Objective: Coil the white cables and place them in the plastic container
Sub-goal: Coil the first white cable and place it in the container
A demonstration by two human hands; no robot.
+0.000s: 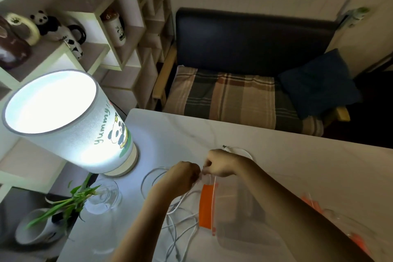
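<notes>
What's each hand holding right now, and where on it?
Both the left hand and right hand pinch a white cable where they meet, above the container's orange latch. Exact spot on the cable is hidden.

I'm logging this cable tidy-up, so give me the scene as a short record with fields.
left hand: closed on white cables
right hand: pinching cable near left hand
loose cables: tangled on table, left of container
plastic container: clear, orange latch, no cable visible inside
nearby: lit lamp, glass vase

Both hands, left (184, 174) and right (221, 162), pinch white cables (180, 217) above a clear container (238, 219) on a table (297, 155), beside a lit lamp (70, 121).
</notes>
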